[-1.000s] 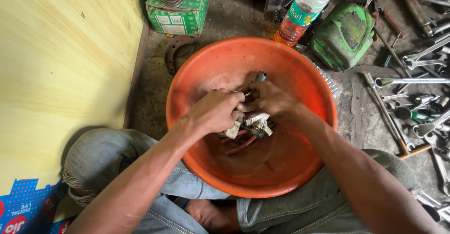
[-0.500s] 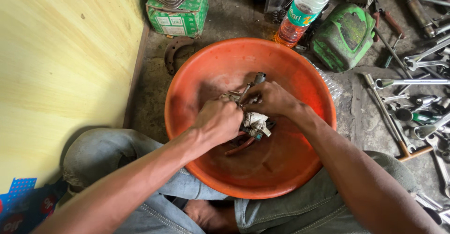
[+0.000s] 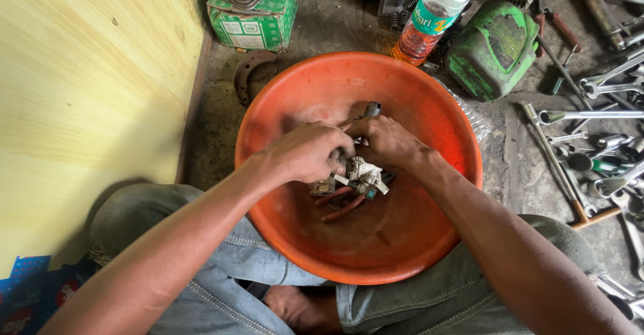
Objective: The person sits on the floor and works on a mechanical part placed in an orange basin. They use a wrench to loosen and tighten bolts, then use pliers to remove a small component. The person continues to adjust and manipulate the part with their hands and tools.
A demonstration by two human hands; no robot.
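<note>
An orange plastic basin [image 3: 429, 107] rests between my knees on the floor. Inside it both hands grip a small greasy metal engine part [image 3: 359, 177] with red hoses hanging from it. My left hand [image 3: 305, 150] closes over the part's left and top side. My right hand [image 3: 386, 140] holds its far side, where a short metal fitting [image 3: 371, 109] sticks up past my fingers. The hands hide much of the part.
A plastic bottle of orange liquid [image 3: 429, 16] stands behind the basin, beside a green plastic cover [image 3: 493, 46]. Several spanners and tools [image 3: 590, 127] lie on the floor at right. A green carton [image 3: 258, 16] and a curved metal shoe [image 3: 248, 73] sit back left. A yellow wall [image 3: 87, 93] runs along the left.
My left hand has shifted up and over the part, from its lower left to its top. The part has turned slightly in the basin. My right hand stays on it.
</note>
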